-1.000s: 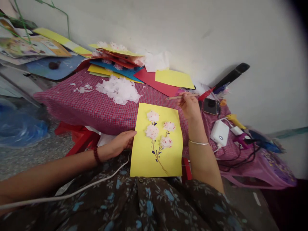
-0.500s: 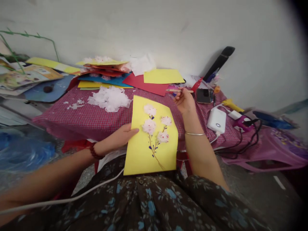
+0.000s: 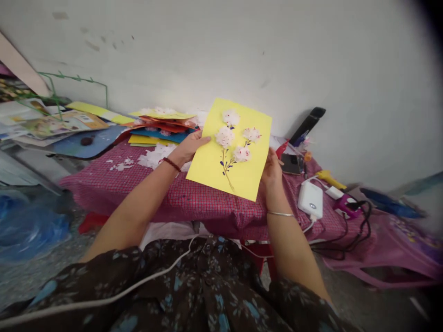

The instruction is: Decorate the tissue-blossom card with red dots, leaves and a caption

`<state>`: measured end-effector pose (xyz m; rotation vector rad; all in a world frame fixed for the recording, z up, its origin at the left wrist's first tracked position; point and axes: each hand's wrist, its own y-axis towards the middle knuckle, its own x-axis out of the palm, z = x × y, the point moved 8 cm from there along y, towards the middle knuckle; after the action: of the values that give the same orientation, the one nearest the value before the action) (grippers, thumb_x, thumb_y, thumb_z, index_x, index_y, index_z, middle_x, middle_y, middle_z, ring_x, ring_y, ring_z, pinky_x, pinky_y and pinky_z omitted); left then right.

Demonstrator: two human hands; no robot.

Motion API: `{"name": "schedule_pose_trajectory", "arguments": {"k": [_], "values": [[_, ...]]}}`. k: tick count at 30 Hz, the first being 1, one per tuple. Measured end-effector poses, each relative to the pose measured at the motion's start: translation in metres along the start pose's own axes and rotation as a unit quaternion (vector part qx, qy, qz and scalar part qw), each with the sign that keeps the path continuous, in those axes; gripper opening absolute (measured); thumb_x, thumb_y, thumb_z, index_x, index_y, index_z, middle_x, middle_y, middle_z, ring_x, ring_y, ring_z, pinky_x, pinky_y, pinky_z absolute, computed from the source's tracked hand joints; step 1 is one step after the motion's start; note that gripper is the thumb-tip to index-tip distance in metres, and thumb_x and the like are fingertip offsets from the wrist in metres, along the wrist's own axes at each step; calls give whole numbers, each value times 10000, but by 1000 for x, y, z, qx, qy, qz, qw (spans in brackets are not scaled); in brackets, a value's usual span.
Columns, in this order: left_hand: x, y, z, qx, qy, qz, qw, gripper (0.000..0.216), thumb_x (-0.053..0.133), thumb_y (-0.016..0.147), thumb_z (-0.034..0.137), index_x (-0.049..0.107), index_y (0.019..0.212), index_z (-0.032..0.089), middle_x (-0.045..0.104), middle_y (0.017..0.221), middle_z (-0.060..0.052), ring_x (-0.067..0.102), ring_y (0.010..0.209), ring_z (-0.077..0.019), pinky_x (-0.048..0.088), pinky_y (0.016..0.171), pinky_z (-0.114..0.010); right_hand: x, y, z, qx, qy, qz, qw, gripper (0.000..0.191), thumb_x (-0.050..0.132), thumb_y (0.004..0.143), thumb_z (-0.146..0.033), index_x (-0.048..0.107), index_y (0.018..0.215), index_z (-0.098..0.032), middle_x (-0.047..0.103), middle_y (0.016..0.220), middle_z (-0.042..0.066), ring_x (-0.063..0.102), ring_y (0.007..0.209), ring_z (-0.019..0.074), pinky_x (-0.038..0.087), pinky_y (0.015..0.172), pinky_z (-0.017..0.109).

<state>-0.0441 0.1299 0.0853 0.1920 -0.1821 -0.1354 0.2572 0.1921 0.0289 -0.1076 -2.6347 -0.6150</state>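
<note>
Fingers of the left hand (image 3: 189, 147) pinch the yellow card (image 3: 209, 166) above the table (image 3: 194, 200); how the right hand (image 3: 272, 171) grips is unclear. Likely a viewing step; moving calls for sparing the flowers (image 3: 224, 137).

Yellow card (image 3: 207, 170) was held raised over the counter (image 3: 104, 177); decorated face toward camera, turned slightly clockwise, right edge a bit bowed; four fluffy white blossoms (image 3: 224, 137) with red specks sat in the upper half; brown stems (image 3: 227, 176) branched below, converging toward the bottom edge; small dark-blue leaf marks (image 3: 222, 163) flanked the stems.
</note>
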Motion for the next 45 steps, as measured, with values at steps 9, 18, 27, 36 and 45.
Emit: {"name": "schedule_pose_trajectory", "arguments": {"k": [9, 18, 27, 36, 45], "values": [[-6, 5, -51, 0, -41, 42, 998, 270, 655, 887, 284, 645, 1085, 100, 767, 943, -107, 719, 901, -215, 547, 884, -360, 42, 11, -20, 30, -35, -71, 996, 459, 588, 821, -597, 625, 1151, -281, 694, 1205, 60, 662, 1136, 232, 554, 932, 475], [-16, -4, -72, -109, -58, 36, 992, 144, 643, 829, 192, 711, 898, 85, 737, 708, -108, 699, 654, -225, 565, 751, -397, 36, 9, -13, 82, 148, -17, 986, 205, 555, 882, -374, 708, 984, -283, 757, 1067, 24, 695, 1118, 176, 576, 970, 383], [-2, -15, -77, -163, -92, -19, 982, 216, 669, 863, 229, 723, 993, 66, 769, 826, -154, 723, 722, -245, 577, 800, -435, 35, 12, 9, 65, -49, -112, 990, 370, 588, 764, -607, 670, 874, -263, 760, 1030, 70, 663, 1158, 253, 587, 944, 476], [-8, -6, -70, -96, -113, 20, 989, 289, 592, 919, 243, 662, 1173, 122, 781, 951, -110, 748, 815, -230, 591, 839, -394, 31, 10, 4, 78, 114, -36, 990, 204, 557, 874, -392, 680, 939, -244, 753, 957, 1, 708, 965, 158, 563, 940, 352], [-41, 4, -53, 42, -183, 58, 980, 322, 687, 767, 180, 674, 1087, 146, 781, 993, -95, 733, 1007, -303, 573, 949, -460, -2, 10, -32, 28, 177, 11, 984, 203, 572, 895, -411, 597, 777, -248, 471, 524, -101, 420, 431, 58, 433, 531, 210]]}}
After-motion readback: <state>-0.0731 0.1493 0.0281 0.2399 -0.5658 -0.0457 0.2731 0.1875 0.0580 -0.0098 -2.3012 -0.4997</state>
